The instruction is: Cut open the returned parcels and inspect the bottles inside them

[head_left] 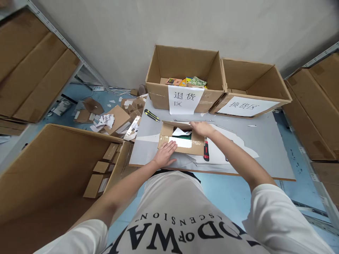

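Touching open carton [198,149], both hands [166,154], grey table [267,141]

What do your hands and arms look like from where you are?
Both the left hand and right hand are bare, with no gloves or watch visible. Short white sleeves leave the forearms uncovered. They belong to a white shirt with large dark lettering on the front.
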A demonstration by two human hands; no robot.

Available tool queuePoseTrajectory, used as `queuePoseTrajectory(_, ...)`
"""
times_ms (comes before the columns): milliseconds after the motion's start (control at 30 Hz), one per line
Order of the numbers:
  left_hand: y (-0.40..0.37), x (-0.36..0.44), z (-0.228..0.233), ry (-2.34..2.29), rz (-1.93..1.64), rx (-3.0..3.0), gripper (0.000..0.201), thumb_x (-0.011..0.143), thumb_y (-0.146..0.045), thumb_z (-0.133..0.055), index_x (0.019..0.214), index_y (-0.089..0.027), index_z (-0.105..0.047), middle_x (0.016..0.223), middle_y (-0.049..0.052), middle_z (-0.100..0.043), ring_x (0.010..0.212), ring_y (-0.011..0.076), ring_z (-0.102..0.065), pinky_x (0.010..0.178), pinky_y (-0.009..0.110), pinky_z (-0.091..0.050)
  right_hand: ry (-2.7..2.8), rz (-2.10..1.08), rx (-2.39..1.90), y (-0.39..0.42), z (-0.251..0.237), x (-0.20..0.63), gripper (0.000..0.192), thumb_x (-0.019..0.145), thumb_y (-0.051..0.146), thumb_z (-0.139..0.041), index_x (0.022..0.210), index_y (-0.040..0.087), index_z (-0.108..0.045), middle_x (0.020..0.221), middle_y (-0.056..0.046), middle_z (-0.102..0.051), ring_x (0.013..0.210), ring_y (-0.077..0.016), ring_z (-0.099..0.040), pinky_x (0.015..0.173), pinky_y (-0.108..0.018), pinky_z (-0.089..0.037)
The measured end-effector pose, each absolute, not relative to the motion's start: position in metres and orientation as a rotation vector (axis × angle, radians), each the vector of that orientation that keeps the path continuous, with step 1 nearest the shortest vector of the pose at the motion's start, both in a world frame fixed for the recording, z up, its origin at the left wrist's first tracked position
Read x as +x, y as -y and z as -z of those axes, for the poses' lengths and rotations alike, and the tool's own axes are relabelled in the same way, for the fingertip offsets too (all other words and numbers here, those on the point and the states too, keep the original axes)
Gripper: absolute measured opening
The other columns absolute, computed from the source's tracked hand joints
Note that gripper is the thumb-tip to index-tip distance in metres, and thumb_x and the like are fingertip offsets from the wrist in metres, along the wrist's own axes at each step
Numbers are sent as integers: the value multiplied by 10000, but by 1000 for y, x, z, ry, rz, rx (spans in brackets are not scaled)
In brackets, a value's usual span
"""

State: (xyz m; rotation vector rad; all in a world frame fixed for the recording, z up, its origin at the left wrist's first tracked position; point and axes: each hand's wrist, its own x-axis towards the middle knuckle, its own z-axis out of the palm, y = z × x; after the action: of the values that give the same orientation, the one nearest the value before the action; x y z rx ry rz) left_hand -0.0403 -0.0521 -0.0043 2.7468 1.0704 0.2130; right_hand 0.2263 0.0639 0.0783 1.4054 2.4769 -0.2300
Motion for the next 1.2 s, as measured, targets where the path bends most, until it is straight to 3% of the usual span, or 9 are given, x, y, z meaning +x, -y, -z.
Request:
queuePoseTrajectory(133, 57, -40, 5, -1093, -248, 2749, 725, 852, -491, -484, 1435, -101, -300, 1497, 133, -311, 1405, 274, -226, 1132, 429, -182, -2375, 331, 1695, -109, -89, 240, 462, 950, 489, -269, 1106, 210, -602, 1022, -130, -683, 934, -265, -620, 735, -317, -422)
queuePoseTrajectory(267, 59, -41, 6, -1092, -261, 2754, 715, 858, -459, -492, 1441, -102, -284, 1501, 129, -303, 1411, 268, -211, 1137, 432, -171, -2223, 369, 1962, -126, -67, 238, 565, 914, 600, -271, 1040, 201, -650, 1061, -140, -671, 976, -272, -603, 765, -324, -411)
queuePoseTrajectory(467, 60, -42, 7, -1108, -245, 2744, 738, 857, -466, -495, 1456, -110, -251, 1498, 142, -305, 1417, 270, -190, 1131, 436, -193, -2208, 522, 2084, -118, -23, 229, 523, 922, 524, -360, 1219, 144, -562, 1177, -160, -611, 1067, -259, -555, 867, -331, -406)
queuePoseTrajectory(567, 60, -41, 4, -1104, -233, 2715, 743, 851, -460, -508, 1456, -115, -251, 1500, 145, -298, 1416, 269, -195, 1129, 441, -203, -2342, 413, 2128, -113, -21, 228, 497, 938, 444, -351, 1260, 107, -524, 1220, -185, -567, 1127, -282, -509, 943, -381, -381)
queuePoseTrajectory(767, 37, -57, -20, -1039, -257, 2620, 746, 846, -513, -497, 1447, -133, -272, 1484, 148, -330, 1389, 249, -279, 1106, 404, -266, -2832, 17, 1917, -68, -50, 223, 441, 942, 214, -269, 1349, 169, -433, 1430, -166, -375, 1338, -291, -283, 1066, -558, -229)
queuePoseTrajectory(933, -21, -101, -37, -979, -144, 2628, 1199, 606, -719, -625, 1476, -73, -111, 1503, 212, -250, 1400, 305, -230, 1131, 413, -192, -3048, 357, 1262, -11, -73, 222, 443, 917, 398, -409, 1249, 135, -538, 1284, -166, -523, 1183, -285, -469, 994, -458, -387)
queuePoseTrajectory(1067, -58, -118, -33, -852, 87, 2692, 1197, 578, -718, -631, 1463, -69, -151, 1495, 214, -269, 1399, 308, -227, 1130, 402, -169, -2961, 321, 1285, 13, -74, 218, 469, 891, 410, -470, 1244, 110, -543, 1301, -172, -514, 1178, -302, -472, 984, -441, -386)
queuePoseTrajectory(1200, -69, -112, -28, -882, 148, 2743, 1153, 592, -690, -631, 1451, -66, -182, 1468, 228, -316, 1359, 318, -310, 1116, 396, -186, -2793, 275, 1405, 18, -66, 214, 574, 838, 372, -566, 1335, 112, -445, 1370, -192, -453, 1244, -324, -417, 1009, -457, -336)
